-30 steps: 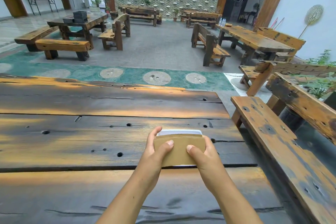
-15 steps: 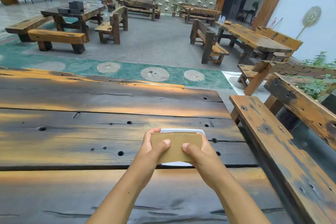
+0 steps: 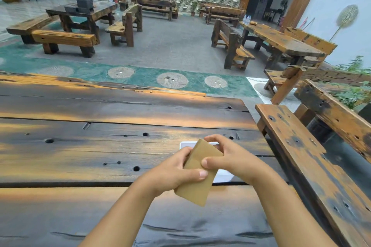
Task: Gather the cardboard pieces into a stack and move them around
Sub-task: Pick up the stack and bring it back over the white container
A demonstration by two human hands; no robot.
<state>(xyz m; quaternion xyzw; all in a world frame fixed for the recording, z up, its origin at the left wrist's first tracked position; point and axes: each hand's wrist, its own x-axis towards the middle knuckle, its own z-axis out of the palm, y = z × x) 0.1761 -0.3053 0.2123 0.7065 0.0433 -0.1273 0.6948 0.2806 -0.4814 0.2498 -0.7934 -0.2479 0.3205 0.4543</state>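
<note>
A stack of brown cardboard pieces (image 3: 197,184) is held above the dark wooden table (image 3: 100,146), turned so its long side runs away from me and tilted a little. My left hand (image 3: 172,172) grips its left edge with the thumb across the top. My right hand (image 3: 230,156) grips its far right part, thumb on top. Under the stack lies a white flat object (image 3: 222,176), mostly hidden by the hands and cardboard.
A wooden bench (image 3: 301,146) runs along the table's right side. Beyond the table's far edge lie a green floor strip and several other wooden tables and benches (image 3: 279,40). Potted plants (image 3: 353,94) stand at the right.
The stack has been rotated from lying crosswise to pointing lengthwise away from me. Both hands shifted their grip with it, the right hand moving to the far end.
</note>
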